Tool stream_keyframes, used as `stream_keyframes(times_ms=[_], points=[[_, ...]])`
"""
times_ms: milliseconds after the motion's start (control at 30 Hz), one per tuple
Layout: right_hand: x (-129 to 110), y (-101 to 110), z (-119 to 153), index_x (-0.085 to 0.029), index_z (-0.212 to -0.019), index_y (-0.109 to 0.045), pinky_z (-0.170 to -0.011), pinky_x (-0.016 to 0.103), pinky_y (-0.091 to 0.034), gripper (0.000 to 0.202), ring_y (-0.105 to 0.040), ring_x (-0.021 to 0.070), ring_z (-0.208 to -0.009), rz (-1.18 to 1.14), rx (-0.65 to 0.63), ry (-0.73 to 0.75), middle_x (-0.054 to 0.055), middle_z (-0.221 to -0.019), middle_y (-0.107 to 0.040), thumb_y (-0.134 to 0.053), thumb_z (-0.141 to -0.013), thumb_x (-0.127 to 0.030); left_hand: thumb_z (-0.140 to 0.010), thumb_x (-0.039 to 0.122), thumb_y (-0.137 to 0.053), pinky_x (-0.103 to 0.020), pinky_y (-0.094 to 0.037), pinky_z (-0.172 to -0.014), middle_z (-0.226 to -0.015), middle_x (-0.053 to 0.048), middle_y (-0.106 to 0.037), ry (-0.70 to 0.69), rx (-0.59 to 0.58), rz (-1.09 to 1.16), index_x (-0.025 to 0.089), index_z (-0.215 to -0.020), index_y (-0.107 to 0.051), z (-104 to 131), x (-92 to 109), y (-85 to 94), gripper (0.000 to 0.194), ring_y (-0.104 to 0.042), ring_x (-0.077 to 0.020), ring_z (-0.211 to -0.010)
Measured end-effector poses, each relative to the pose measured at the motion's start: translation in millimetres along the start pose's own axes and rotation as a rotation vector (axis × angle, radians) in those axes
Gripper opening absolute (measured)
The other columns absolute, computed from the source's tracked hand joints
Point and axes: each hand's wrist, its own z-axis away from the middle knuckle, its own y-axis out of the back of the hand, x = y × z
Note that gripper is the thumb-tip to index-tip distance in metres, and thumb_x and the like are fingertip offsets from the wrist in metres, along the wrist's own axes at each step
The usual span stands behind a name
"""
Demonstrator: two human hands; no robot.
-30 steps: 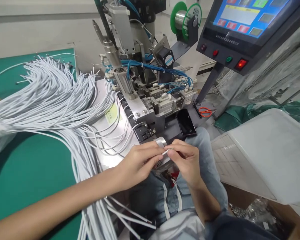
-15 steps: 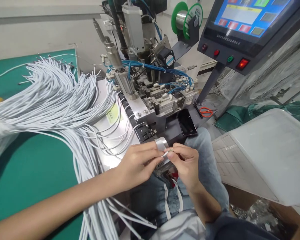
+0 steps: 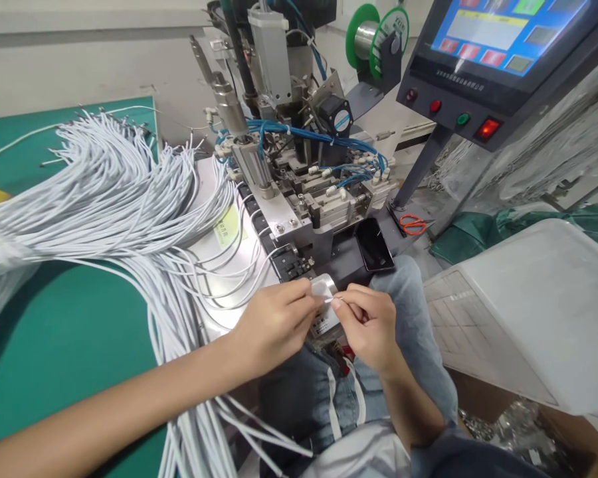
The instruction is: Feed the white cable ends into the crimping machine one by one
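Between my two hands, a short stretch of thin white cable (image 3: 328, 301) shows in front of the machine. My left hand (image 3: 279, 322) pinches the cable from the left, thumb against fingers. From the right, my right hand (image 3: 369, 322) pinches its end between thumb and forefinger; the tip itself is too small to make out. Just behind the hands is the machine's rounded metal front plate (image 3: 323, 285). A black cable feed track (image 3: 292, 264) with several white cable ends laid across it lies beyond my left hand.
A large bundle of white cables (image 3: 104, 226) lies on the green mat (image 3: 70, 332) at left. Around the machine are a solder wire spool (image 3: 363, 40), a touch screen (image 3: 483, 40), a phone (image 3: 373, 244), red-handled scissors (image 3: 412, 224) and a white plastic bin (image 3: 543, 299).
My left hand has drawn slightly left, and its fingers have closed more tightly on the cable. My right hand has barely moved. The camera view has shifted a little.
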Motion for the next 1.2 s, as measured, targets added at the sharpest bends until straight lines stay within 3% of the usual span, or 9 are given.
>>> stream_keyframes(times_ms=[133, 233, 433, 567, 700, 833, 967, 1200], points=[[-1, -7, 2, -0.015, -0.066, -0.058, -0.046, 0.023, -0.023, 0.015, -0.029, 0.0058, -0.048, -0.015, 0.116, 0.067, -0.005, -0.055, -0.028, -0.056, -0.079, -0.007, -0.087, 0.012, -0.049, -0.017, -0.041, -0.055, -0.071, -0.002, -0.056, 0.074, -0.023, 0.329, 0.014, -0.087, -0.062, 1, -1, -0.7, 0.014, -0.052, -0.0074, -0.062], [-2, -11, -1, -0.016, -0.069, -0.059, -0.046, 0.022, -0.024, 0.014, -0.03, 0.0062, -0.049, -0.015, 0.127, 0.064, -0.005, -0.055, -0.029, -0.056, -0.08, -0.008, -0.087, 0.011, -0.049, -0.016, -0.041, -0.057, -0.072, -0.002, -0.057, 0.081, -0.05, 0.407, 0.015, -0.093, -0.062, 0, -3, 1.5, 0.016, -0.053, -0.0077, -0.064], [-7, -3, -19, -0.015, -0.056, -0.051, -0.046, 0.023, -0.023, 0.028, -0.029, 0.0065, -0.048, -0.037, -0.019, 0.005, -0.005, -0.053, -0.026, -0.054, -0.083, -0.014, -0.089, 0.013, -0.045, -0.018, -0.036, -0.054, -0.063, 0.0, -0.051, 0.147, -0.111, 0.389, 0.014, -0.078, -0.06, -8, -2, 15.3, 0.019, -0.047, -0.0073, -0.058], [2, 2, -38, -0.016, -0.049, -0.038, -0.049, 0.025, -0.024, 0.037, -0.03, 0.0069, -0.05, 0.038, -0.184, -0.002, -0.005, -0.052, -0.027, -0.049, -0.084, -0.015, -0.091, 0.017, -0.036, -0.021, -0.038, -0.056, -0.07, -0.002, -0.051, 0.237, -0.284, 0.238, 0.013, -0.084, -0.061, -13, -7, 23.3, 0.027, -0.049, -0.0095, -0.06], [23, -7, -58, -0.015, -0.052, -0.048, -0.051, 0.025, -0.027, 0.029, -0.036, 0.0079, -0.052, 0.057, -0.276, -0.062, -0.003, -0.054, -0.038, -0.047, -0.081, -0.016, -0.091, 0.02, -0.032, -0.023, -0.038, -0.053, -0.078, -0.005, -0.051, 0.311, -0.418, -0.012, 0.012, -0.085, -0.06, -15, -21, 18.8, 0.029, -0.049, -0.0106, -0.057], [40, -21, -66, -0.015, -0.06, -0.059, -0.049, 0.024, -0.029, 0.017, -0.037, 0.009, -0.051, -0.07, -0.174, -0.243, -0.003, -0.053, -0.042, -0.054, -0.074, -0.023, -0.091, 0.018, -0.033, -0.023, -0.042, -0.056, -0.081, -0.006, -0.053, 0.35, -0.445, -0.068, 0.012, -0.091, -0.061, -13, -32, 9.7, 0.029, -0.054, -0.0123, -0.062], [47, -26, -65, -0.015, -0.062, -0.058, -0.051, 0.024, -0.034, 0.016, -0.043, 0.0108, -0.053, -0.238, -0.203, -0.415, -0.001, -0.056, -0.05, -0.057, -0.07, -0.03, -0.091, 0.019, -0.035, -0.024, -0.046, -0.062, -0.08, -0.006, -0.054, 0.357, -0.433, -0.036, 0.012, -0.092, -0.063, -11, -36, 6.3, 0.029, -0.057, -0.0133, -0.067], [51, -26, -64, -0.016, -0.066, -0.054, -0.046, 0.022, -0.029, 0.018, -0.036, 0.0085, -0.049, -0.272, -0.285, -0.446, -0.004, -0.052, -0.041, -0.053, -0.074, -0.032, -0.091, 0.019, -0.035, -0.022, -0.047, -0.061, -0.081, -0.006, -0.055, 0.358, -0.371, 0.039, 0.015, -0.104, -0.063, -10, -36, 8.4, 0.031, -0.058, -0.0122, -0.067]])
